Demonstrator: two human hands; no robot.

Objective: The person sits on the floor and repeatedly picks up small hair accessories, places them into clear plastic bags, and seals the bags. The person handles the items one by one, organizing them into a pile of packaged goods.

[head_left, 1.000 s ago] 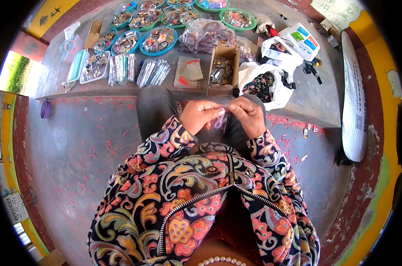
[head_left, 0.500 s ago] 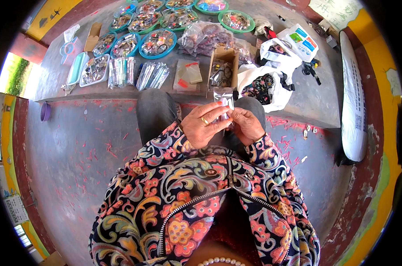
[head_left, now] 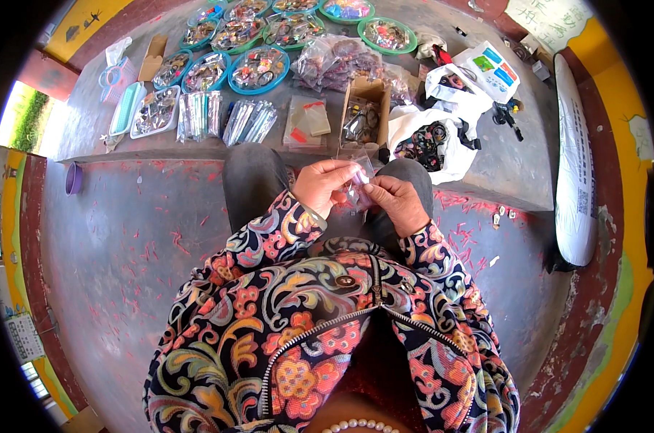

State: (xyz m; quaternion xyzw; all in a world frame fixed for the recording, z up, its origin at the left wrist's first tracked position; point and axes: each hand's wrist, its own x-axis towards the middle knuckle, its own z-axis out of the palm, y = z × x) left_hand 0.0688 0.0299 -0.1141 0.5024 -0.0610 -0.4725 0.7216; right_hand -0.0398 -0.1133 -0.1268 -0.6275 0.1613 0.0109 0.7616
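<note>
Over my lap, a small clear plastic bag (head_left: 356, 193) is held between my hands. My left hand (head_left: 319, 189) pinches its upper left side between thumb and fingers. On the other side, my right hand (head_left: 400, 205) closes its thumb and fingers on the bag's edge. Something pale or pinkish shows through the plastic, too small to make out. Just beyond the hands, a cardboard box (head_left: 381, 112) stands on the ledge with dark looped pieces in it. Flat clear bags with red strips (head_left: 307, 123) lie to its left.
On the grey ledge (head_left: 507, 180) are blue and green basins (head_left: 259, 71) of small packets, bundled pens (head_left: 199, 117), piled clear packets (head_left: 334, 61) and a white bag (head_left: 453, 169) of dark bands. Red scraps litter the floor. A long white sack (head_left: 573, 159) leans at right.
My left hand has turned, its back no longer facing up and its fingers now pinching the bag. The bag has shifted slightly down and tilted. My right hand keeps its grip.
</note>
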